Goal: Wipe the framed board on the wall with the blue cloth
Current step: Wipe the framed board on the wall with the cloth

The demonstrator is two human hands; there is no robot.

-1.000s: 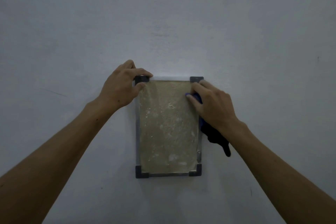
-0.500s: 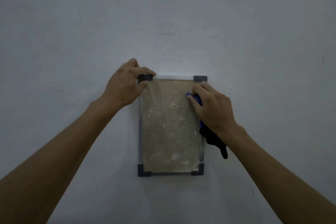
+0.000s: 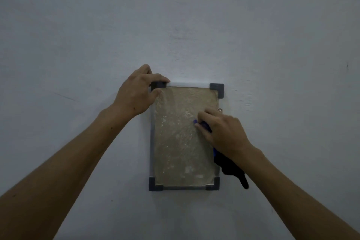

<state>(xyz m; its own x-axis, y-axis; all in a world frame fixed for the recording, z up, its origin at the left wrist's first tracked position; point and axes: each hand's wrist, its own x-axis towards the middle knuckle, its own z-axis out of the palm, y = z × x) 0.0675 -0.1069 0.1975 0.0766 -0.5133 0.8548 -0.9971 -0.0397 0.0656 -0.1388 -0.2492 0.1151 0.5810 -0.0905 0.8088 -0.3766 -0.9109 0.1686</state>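
Observation:
A small framed board hangs upright on the wall, its dull tan face smeared and speckled, with a thin metal rim and dark plastic corner caps. My left hand grips its top left corner, thumb on the face and fingers over the top edge. My right hand presses the blue cloth against the right half of the face, about mid-height. Most of the cloth is hidden under the hand; a dark tail hangs below my wrist past the board's right edge.
The plain grey-white wall surrounds the board on all sides, with a few faint scuffs. A small screw or clip shows on the right rim just above my right hand.
My right hand has slid the cloth down from the top right corner to about mid-height, uncovering the top right corner cap. My left hand has kept its grip.

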